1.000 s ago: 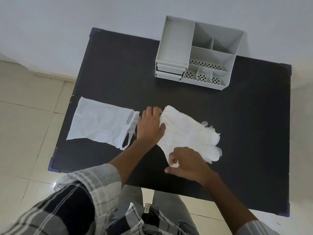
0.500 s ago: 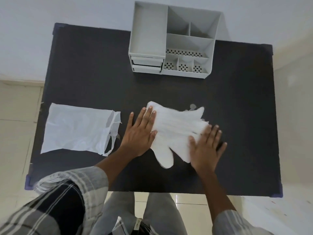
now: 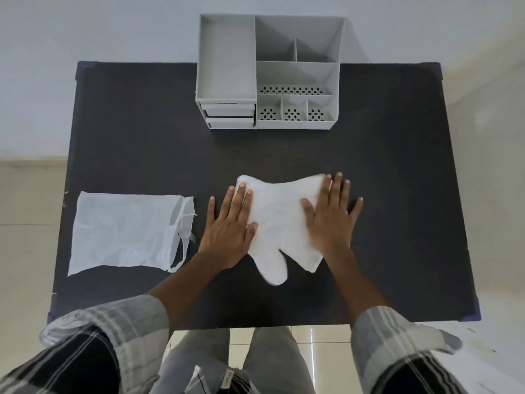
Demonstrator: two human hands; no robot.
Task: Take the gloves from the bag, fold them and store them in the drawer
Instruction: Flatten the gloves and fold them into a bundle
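Gloves pressed flat on the table under both hands.

The white gloves (image 3: 279,220) are laid at the table (image 3: 136,137) centre, thumb part pointing to 6 o'clock. The left hand (image 3: 228,228) is spread flat, fingers wide, on their 9 o'clock edge; the right hand (image 3: 331,220) is spread flat on their 3 o'clock edge. Nothing is gripped. The bag (image 3: 127,231) is lying flat at 9 o'clock. The grey organiser (image 3: 270,72), with two closed drawers (image 3: 228,116), is positioned at 12 o'clock.

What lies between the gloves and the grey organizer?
Nothing: in the head view, only bare black table separates the gloves from the organizer.
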